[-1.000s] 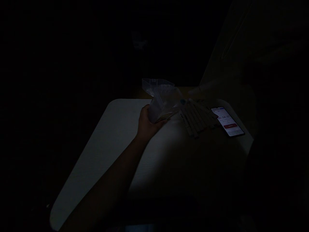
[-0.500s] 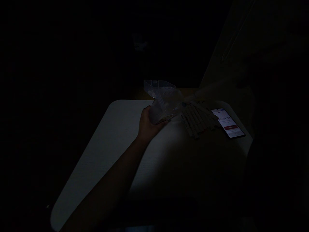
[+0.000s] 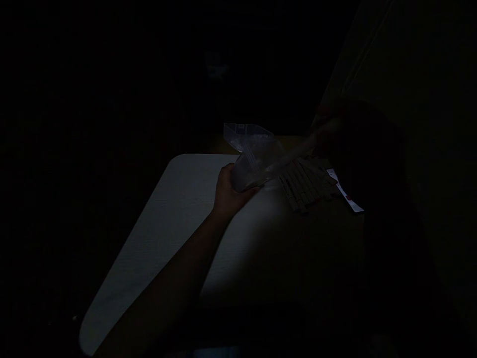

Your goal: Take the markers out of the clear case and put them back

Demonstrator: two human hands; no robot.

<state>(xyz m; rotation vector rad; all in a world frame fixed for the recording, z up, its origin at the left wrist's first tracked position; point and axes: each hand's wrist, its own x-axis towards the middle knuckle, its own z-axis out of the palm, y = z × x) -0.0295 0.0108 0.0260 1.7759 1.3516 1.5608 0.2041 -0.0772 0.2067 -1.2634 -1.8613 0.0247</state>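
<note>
The scene is very dark. My left hand [image 3: 228, 193] grips the lower end of a clear plastic bag [image 3: 253, 151], which stands open-mouthed on the white table [image 3: 167, 223]. My right hand [image 3: 330, 130] is a dim shape above the table's far right. It holds a pale pen-like stick [image 3: 298, 149] that slants down with its tip at the bag. Several similar sticks [image 3: 305, 185] lie in a row just right of the bag.
A lit phone [image 3: 348, 199] lies right of the row of sticks, mostly hidden behind my right arm. The table narrows toward the near left. Everything around the table is black.
My right hand has lifted off the row of sticks and now holds one slanted toward the bag. My right arm now covers most of the phone. My left hand stays put.
</note>
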